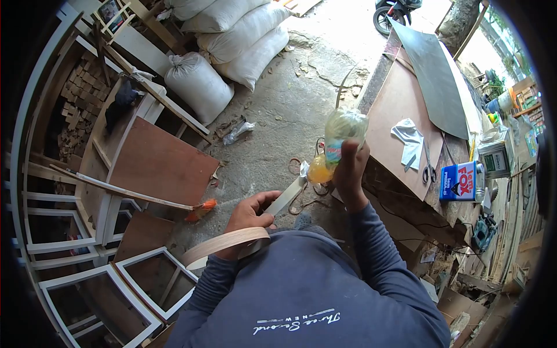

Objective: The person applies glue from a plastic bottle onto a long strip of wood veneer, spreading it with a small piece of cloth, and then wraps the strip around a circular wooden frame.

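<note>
"From the head view: holding what in the left hand (248,216)?"

"Gripping a pale flat strip (284,198) near mid-frame, with a curved wood-grain band (229,241) across the wrist."

"And in the right hand (351,168)?"

"Clasping a clear plastic bottle (341,132), yellow-orange at the lower end, right of centre, close to the strip's upper end (touching or not, hard to tell)."

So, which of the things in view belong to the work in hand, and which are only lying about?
In use:
bottle with yellow liquid, in the right hand
pale strip, in the left hand

Apparently just lying about:
white sacks
crumpled plastic
motorbike
scissors, though they may serve later
</note>
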Demonstrator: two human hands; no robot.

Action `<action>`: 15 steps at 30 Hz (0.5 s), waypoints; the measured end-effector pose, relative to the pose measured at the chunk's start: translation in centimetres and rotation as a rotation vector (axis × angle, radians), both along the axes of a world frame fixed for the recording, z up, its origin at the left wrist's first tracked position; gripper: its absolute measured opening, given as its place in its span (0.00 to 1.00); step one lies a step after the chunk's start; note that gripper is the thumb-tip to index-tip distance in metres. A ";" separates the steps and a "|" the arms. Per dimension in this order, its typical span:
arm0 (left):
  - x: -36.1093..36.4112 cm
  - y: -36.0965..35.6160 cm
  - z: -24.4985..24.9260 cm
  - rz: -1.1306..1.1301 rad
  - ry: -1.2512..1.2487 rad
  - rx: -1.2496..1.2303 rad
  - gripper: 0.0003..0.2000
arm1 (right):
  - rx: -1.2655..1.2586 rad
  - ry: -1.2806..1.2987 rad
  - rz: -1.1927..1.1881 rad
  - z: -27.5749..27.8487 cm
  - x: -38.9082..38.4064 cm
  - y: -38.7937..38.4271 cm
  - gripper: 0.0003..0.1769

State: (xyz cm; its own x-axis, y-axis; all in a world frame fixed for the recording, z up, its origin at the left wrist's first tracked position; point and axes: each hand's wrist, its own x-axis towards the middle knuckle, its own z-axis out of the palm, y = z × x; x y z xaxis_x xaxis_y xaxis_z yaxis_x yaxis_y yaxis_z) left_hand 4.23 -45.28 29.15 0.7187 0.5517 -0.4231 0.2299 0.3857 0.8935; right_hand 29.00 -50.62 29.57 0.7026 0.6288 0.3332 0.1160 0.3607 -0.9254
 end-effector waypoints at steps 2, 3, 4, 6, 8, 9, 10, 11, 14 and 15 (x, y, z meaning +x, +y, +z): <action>0.0 0.2 -0.1 0.017 -0.031 -0.028 0.30 | 0.002 0.021 0.066 0.4 -0.7 -0.3 0.44; 0.1 0.3 -0.1 0.019 -0.024 -0.074 0.33 | -0.012 -0.013 0.090 0.9 -1.8 -0.7 0.45; 0.2 0.4 0.0 0.037 -0.015 -0.095 0.32 | -0.030 -0.043 0.111 1.6 -3.2 -1.2 0.47; 0.8 0.4 0.1 0.068 0.000 -0.138 0.32 | 0.064 -0.071 0.166 2.3 -5.3 -1.6 0.49; 0.8 0.3 0.4 0.069 0.017 -0.067 0.31 | 0.080 -0.156 0.124 2.8 -4.6 -1.2 0.47; 0.6 0.1 0.5 0.073 0.027 -0.032 0.31 | 0.012 -0.105 0.124 1.9 -3.3 -1.1 0.46; 0.3 0.1 0.5 0.051 0.025 -0.022 0.31 | -0.057 -0.056 0.124 1.4 -2.1 -0.7 0.45; 0.0 0.2 0.5 0.027 0.021 -0.009 0.30 | 0.023 -0.032 0.048 1.3 -1.7 0.1 0.39; 0.0 0.6 -0.5 0.009 0.015 0.043 0.26 | 0.022 -0.041 0.102 1.7 -2.8 -0.8 0.39; 0.1 0.6 -0.6 0.007 0.013 0.036 0.25 | -0.014 -0.113 0.140 2.4 -3.9 -1.4 0.39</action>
State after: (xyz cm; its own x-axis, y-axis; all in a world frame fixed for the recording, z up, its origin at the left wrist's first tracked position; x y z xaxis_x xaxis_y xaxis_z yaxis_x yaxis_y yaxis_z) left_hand 4.33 -44.70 28.56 0.7096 0.5716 -0.4120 0.2387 0.3551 0.9038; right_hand 25.08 -51.97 31.98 0.5667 0.7229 0.3954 0.1692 0.3676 -0.9145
